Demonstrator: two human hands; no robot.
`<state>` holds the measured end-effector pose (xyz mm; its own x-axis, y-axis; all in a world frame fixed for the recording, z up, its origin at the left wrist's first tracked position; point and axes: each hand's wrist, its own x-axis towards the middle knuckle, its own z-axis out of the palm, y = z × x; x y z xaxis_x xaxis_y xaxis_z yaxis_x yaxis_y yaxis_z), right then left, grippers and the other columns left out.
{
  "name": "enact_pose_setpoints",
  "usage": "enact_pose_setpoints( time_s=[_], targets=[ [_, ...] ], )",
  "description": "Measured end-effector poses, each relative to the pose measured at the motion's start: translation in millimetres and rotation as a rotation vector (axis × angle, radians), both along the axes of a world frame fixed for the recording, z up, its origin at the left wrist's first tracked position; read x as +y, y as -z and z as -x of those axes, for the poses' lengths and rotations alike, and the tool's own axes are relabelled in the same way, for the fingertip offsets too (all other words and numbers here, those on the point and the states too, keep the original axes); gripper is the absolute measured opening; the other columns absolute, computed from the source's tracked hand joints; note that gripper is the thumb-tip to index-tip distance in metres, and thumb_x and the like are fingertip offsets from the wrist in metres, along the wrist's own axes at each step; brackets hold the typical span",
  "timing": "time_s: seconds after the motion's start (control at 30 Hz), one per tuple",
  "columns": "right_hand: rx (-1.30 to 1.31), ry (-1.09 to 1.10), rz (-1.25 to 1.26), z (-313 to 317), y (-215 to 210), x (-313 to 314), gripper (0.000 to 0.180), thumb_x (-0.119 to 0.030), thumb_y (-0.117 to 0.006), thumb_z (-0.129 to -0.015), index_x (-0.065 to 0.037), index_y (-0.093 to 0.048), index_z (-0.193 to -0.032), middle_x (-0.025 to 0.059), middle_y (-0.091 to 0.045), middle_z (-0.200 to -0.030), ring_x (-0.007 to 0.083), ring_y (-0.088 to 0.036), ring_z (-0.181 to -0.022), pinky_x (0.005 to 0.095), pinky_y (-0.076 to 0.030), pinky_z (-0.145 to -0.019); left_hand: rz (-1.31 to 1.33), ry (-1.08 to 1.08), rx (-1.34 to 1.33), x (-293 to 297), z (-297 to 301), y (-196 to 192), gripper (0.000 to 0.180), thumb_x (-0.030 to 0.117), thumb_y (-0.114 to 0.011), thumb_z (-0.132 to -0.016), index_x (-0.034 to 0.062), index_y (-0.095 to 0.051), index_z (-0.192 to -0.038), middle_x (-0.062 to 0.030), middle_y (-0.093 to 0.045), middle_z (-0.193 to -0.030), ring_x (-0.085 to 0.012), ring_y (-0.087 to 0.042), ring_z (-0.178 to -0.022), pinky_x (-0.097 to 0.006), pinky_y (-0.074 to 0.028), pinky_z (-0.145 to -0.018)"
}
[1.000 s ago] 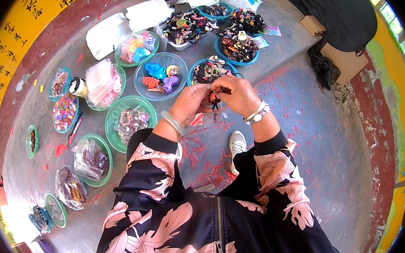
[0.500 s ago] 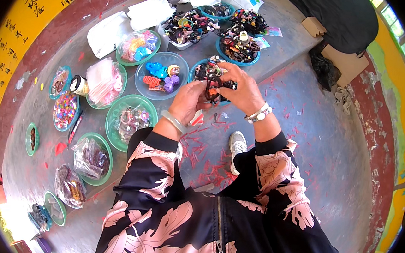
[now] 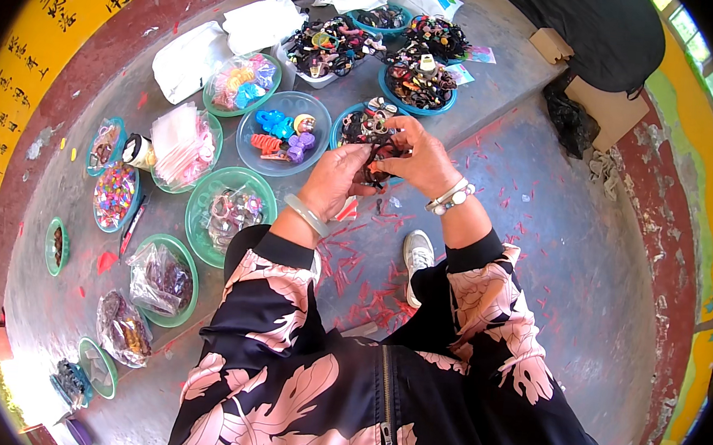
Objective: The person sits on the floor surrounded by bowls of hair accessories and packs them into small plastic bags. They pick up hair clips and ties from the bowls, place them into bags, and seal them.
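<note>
Between my two hands is a black hair tie, in front of a blue bowl of mixed hair ties. My left hand pinches it from the left, thumb on top and fingers curled below. From the right, my right hand grips it with thumb and index finger bent together. The fingers partly cover the tie, so its decoration is hard to make out. Just left of the hands stands a clear bowl with blue, orange and purple coiled pieces. A green bowl with bagged hair ties is near my left wrist.
Bowls of dark hair ties, including a blue bowl, stand at the back. White bags lie at the far left. More bowls and a bagged bundle line the left. Red scraps litter the floor around my shoe.
The black loop between my fingers has shifted and changed shape, and its reddish part shows less. My right fingers have moved slightly; both arms stay nearly in place.
</note>
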<state>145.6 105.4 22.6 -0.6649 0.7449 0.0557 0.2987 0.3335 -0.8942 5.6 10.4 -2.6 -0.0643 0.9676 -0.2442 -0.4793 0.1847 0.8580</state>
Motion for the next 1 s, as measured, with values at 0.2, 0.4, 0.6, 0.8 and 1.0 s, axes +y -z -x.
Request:
enact_pose_setpoints(
  time_s=[0.2,0.4,0.6,0.8,1.0],
  targets=[
    [0.087,-0.056,0.188,-2.8,9.9,6.5,0.059,-0.012,-0.077,-0.06,-0.004,-0.048,-0.111,0.0076,-0.06,-0.083,0.0163,-0.058,-0.078,0.0293,-0.046,-0.071,-0.025,0.015,0.012,-1.2,-1.2,-4.6,0.026,0.028,-0.046,-0.091,0.0065,-0.053,-0.103,-0.004,-0.061,-0.088,-0.0128,-0.062,-0.074,-0.023,-0.052,-0.057],
    [-0.019,-0.112,0.166,-4.1,13.1,9.8,0.054,-0.011,-0.075,-0.063,-0.003,-0.049,-0.11,0.0062,-0.06,-0.081,0.0141,-0.057,-0.075,0.0275,-0.046,-0.068,-0.042,0.037,0.025,0.9,-1.5,2.9,0.03,0.028,-0.043,-0.092,0.0034,-0.053,-0.106,-0.006,-0.061,-0.088,-0.0161,-0.063,-0.073,-0.025,-0.053,-0.06],
    [0.03,-0.137,0.197,-3.1,12.6,7.4,0.051,-0.01,-0.073,-0.065,-0.002,-0.05,-0.11,0.0054,-0.059,-0.084,0.0123,-0.055,-0.077,0.0267,-0.045,-0.069,-0.044,0.012,-0.014,0.4,-1.1,0.9,0.031,0.028,-0.043,-0.092,0.003,-0.052,-0.106,-0.0074,-0.061,-0.088,-0.0186,-0.063,-0.072,-0.025,-0.053,-0.06],
    [0.1,-0.12,0.297,-3.4,10.1,7.7,0.044,-0.004,-0.07,-0.068,0.002,-0.051,-0.107,0.0061,-0.06,-0.088,0.0118,-0.056,-0.081,0.026,-0.046,-0.071,-0.004,0.071,-0.05,-0.9,2.2,-2.9,0.03,0.029,-0.043,-0.092,0.0041,-0.05,-0.108,-0.0091,-0.062,-0.091,-0.0199,-0.064,-0.074,-0.024,-0.053,-0.059],
    [0.169,-0.142,0.526,-3.6,13.1,12.4,0.043,-0.001,-0.07,-0.067,0.003,-0.052,-0.107,0.0067,-0.061,-0.091,0.0126,-0.057,-0.084,0.0259,-0.046,-0.073,-0.044,0.071,-0.006,0.0,3.5,3.4,0.03,0.028,-0.043,-0.092,0.0034,-0.05,-0.108,-0.0091,-0.062,-0.091,-0.019,-0.064,-0.074,-0.023,-0.053,-0.059]
  ],
)
